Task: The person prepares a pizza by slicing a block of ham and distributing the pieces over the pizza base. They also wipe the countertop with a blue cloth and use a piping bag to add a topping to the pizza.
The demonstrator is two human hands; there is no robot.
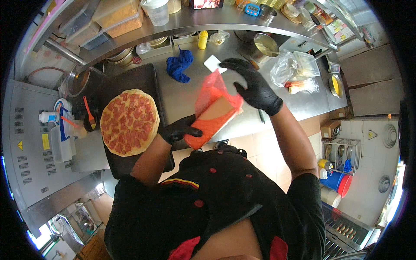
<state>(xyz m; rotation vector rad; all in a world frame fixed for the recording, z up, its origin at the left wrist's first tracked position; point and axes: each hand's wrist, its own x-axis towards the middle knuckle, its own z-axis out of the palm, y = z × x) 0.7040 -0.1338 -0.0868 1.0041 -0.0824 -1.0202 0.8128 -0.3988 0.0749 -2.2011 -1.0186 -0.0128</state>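
My left hand [182, 129], in a black glove, grips the lower end of a red plastic bag [208, 125] with a pale tan block inside, its kind not clear. Beside the bag's top right edge is my right hand [252, 84], also black-gloved, with thumb and fingers apart and nothing between them. A pizza topped with pepperoni-like slices [130, 123] lies on a dark baking tray [149, 76] to the left. Beyond the bag, near my right fingertips, a white plastic scraper [213, 63] lies on the steel worktop [182, 97]. A crumpled blue cloth [179, 65] is left of it.
A yellow squeeze bottle [202, 40] stands at the back. A metal pot [266, 48] and clear plastic bags [284, 70] are at the right rear. A steel shelf [201, 26] with food containers crosses above the worktop. A spatula with an orange handle [87, 105] lies left of the tray.
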